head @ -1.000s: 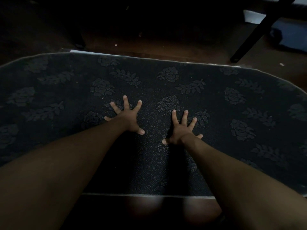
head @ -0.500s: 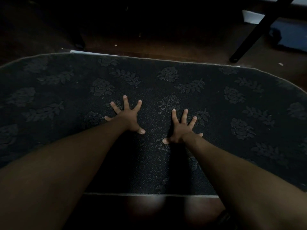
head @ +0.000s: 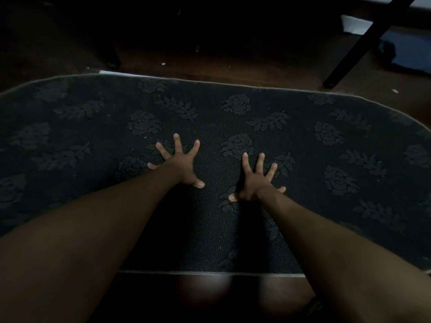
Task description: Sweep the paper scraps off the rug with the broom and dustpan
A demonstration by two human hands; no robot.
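Observation:
A dark rug [head: 326,141] with a rose and leaf pattern fills the middle of the dim head view. My left hand [head: 180,163] is held over its centre with fingers spread wide and straight, holding nothing. My right hand [head: 255,179] is beside it to the right, fingers spread the same way, also holding nothing. Whether the palms touch the rug I cannot tell. A small pale scrap [head: 163,64] lies on the wooden floor beyond the rug's far edge, and another scrap [head: 394,91] lies at the far right. No broom or dustpan is in view.
A dark slanted pole or furniture leg [head: 363,45] stands on the floor at the upper right. A white sheet edge [head: 109,72] pokes out at the rug's far left border. A blue object [head: 405,54] sits at the far right. A dark furniture foot [head: 113,59] stands upper left.

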